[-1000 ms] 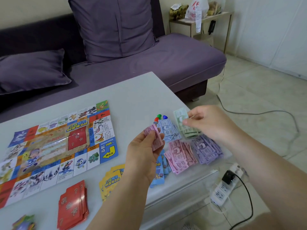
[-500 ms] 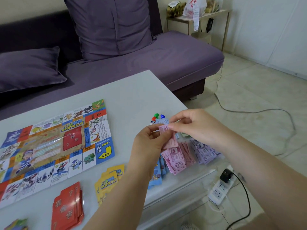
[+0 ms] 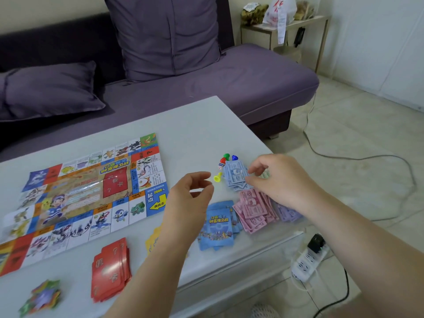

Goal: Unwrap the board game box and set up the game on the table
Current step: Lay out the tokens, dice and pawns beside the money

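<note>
Many blue notes (image 3: 235, 174) beneath right grip (image 3: 277, 180) — thin, probably floppy; pinch one edge. Its hold unclear — left grip (image 3: 190, 196) empty, slack.

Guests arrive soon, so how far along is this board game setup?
Done: the board lies unfolded; red cards, blue cards and pink notes sit in piles. In hand: the right hand is at the blue notes; the left hand holds nothing. Left: the pawns and die lie off the board.
</note>
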